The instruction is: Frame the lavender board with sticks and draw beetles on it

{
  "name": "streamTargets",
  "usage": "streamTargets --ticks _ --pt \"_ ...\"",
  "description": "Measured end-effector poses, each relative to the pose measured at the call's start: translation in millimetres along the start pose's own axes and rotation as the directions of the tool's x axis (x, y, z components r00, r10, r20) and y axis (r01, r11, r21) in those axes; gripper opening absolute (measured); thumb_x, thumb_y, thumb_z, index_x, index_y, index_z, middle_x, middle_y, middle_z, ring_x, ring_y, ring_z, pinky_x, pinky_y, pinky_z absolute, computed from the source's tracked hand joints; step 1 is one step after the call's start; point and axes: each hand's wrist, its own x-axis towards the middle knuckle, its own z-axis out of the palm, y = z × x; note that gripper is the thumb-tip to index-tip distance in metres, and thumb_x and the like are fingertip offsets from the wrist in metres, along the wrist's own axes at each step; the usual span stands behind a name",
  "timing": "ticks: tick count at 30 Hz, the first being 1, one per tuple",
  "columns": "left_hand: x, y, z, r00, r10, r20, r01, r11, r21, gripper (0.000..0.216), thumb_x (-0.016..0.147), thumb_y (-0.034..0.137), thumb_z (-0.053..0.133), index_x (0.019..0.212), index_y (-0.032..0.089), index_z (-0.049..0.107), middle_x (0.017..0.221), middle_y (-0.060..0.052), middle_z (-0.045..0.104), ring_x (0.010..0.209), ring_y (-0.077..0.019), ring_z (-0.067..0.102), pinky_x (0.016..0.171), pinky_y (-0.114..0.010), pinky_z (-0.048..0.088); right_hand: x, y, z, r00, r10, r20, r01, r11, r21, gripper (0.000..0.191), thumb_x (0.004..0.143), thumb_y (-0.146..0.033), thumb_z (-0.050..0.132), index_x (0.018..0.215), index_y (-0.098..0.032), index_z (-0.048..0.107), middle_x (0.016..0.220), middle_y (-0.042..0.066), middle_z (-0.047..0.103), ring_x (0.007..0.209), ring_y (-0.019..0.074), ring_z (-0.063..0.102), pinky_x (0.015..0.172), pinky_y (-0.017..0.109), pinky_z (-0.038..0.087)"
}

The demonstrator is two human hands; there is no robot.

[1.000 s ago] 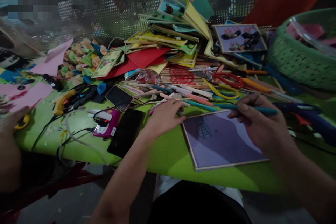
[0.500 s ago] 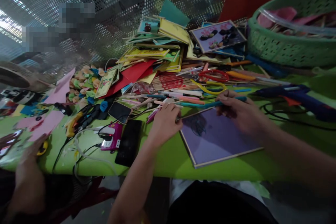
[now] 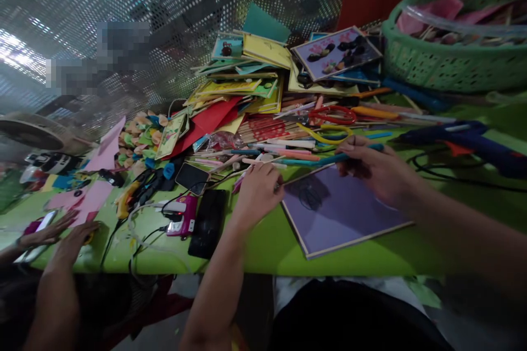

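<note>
My right hand (image 3: 370, 167) is closed around a teal pen (image 3: 340, 158), over the upper right part of a purple sheet (image 3: 349, 219). Thin pale strips edge this sheet, and a dark scribble (image 3: 310, 197) marks its upper left area. At the sheet's upper left corner, my left hand (image 3: 260, 189) has its fingers curled together. A small dark bit shows by its fingertips, too small to name. Loose pens and sticks (image 3: 288, 145) lie just beyond both hands.
Behind are yellow scissors (image 3: 329, 134), a pile of framed cards (image 3: 267, 52) and a green basket (image 3: 444, 60). A blue glue gun (image 3: 461, 140) with its cord lies right. Left are a black phone (image 3: 209, 222), a purple charger (image 3: 183, 216) and another person's hands (image 3: 74, 238).
The view has shifted slightly, showing more of the table's left side. Both of the other person's hands now show over pink paper. My hands have stayed nearly in place.
</note>
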Motion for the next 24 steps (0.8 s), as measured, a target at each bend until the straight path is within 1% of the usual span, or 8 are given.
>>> streamTargets --ticks 4,6,8,11,15,17,20,24 --pt "1 -6 1 1.000 -0.015 0.004 0.015 0.995 -0.099 0.006 0.090 0.014 0.066 0.089 0.020 0.067 0.099 -0.007 0.071 0.105 -0.0256 0.065 0.098 -0.040 0.050 0 0 -1 1.000 -0.007 0.018 0.008 1.000 -0.029 0.028 0.066 -0.044 0.085 0.073 -0.021 0.070 0.058 -0.002 0.066 0.052 0.0106 0.057 0.050 0.023 0.036" --pt "2 -9 1 1.000 -0.009 0.014 0.011 0.987 -0.163 0.006 0.090 0.014 0.068 0.090 0.020 0.068 0.100 -0.006 0.071 0.105 -0.0251 0.065 0.099 -0.040 0.050 -2 2 -3 0.998 -0.027 0.057 0.030 0.998 -0.057 0.027 0.068 -0.044 0.087 0.078 -0.021 0.075 0.063 -0.001 0.069 0.055 0.0112 0.058 0.051 0.023 0.037" --pt "3 -12 2 1.000 0.003 0.010 -0.001 0.977 -0.215 0.006 0.089 0.015 0.070 0.093 0.020 0.070 0.105 -0.006 0.070 0.109 -0.0252 0.064 0.101 -0.041 0.050 -5 6 -4 0.992 -0.056 0.116 0.067 0.993 -0.093 0.028 0.068 -0.042 0.089 0.083 -0.023 0.078 0.071 0.000 0.072 0.060 0.0124 0.059 0.054 0.024 0.040" --pt "3 -14 4 1.000 0.003 0.003 -0.002 0.966 -0.257 0.006 0.090 0.017 0.070 0.096 0.020 0.071 0.113 -0.008 0.069 0.116 -0.0258 0.062 0.103 -0.041 0.050 -10 13 -4 0.976 -0.056 0.208 0.098 0.975 -0.200 0.030 0.069 -0.045 0.092 0.087 -0.024 0.080 0.077 0.001 0.073 0.068 0.0153 0.062 0.058 0.026 0.043" --pt "3 -15 3 0.999 0.000 0.033 0.010 0.957 -0.291 0.004 0.093 0.023 0.073 0.095 0.021 0.070 0.113 -0.008 0.069 0.116 -0.0258 0.062 0.105 -0.042 0.049 -16 21 -1 0.954 -0.056 0.295 0.177 0.900 -0.398 0.036 0.073 -0.056 0.089 0.081 -0.024 0.077 0.074 0.002 0.070 0.067 0.0167 0.059 0.061 0.028 0.043" --pt "3 -15 1 0.998 0.001 0.055 0.016 0.952 -0.306 0.005 0.094 0.024 0.073 0.096 0.021 0.070 0.114 -0.008 0.069 0.115 -0.0256 0.062 0.105 -0.042 0.049 -17 23 1 0.947 -0.068 0.313 0.209 0.872 -0.443 0.037 0.074 -0.058 0.088 0.080 -0.024 0.075 0.074 0.002 0.069 0.066 0.0169 0.057 0.060 0.029 0.043" --pt "3 -16 1 0.998 0.003 0.059 0.017 0.947 -0.322 0.003 0.095 0.023 0.071 0.096 0.020 0.070 0.114 -0.008 0.069 0.115 -0.0257 0.062 0.105 -0.041 0.048 -19 23 5 0.946 -0.070 0.317 0.219 0.858 -0.464 0.039 0.073 -0.059 0.088 0.077 -0.024 0.072 0.070 0.001 0.066 0.062 0.0161 0.054 0.058 0.029 0.043" --pt "3 -16 4 0.999 0.016 0.044 0.000 0.943 -0.334 0.003 0.095 0.021 0.070 0.098 0.020 0.071 0.114 -0.009 0.069 0.115 -0.0263 0.063 0.103 -0.040 0.048 -20 23 8 0.955 -0.073 0.288 0.224 0.815 -0.534 0.042 0.074 -0.063 0.087 0.074 -0.024 0.070 0.069 0.002 0.065 0.063 0.0172 0.056 0.058 0.029 0.043"
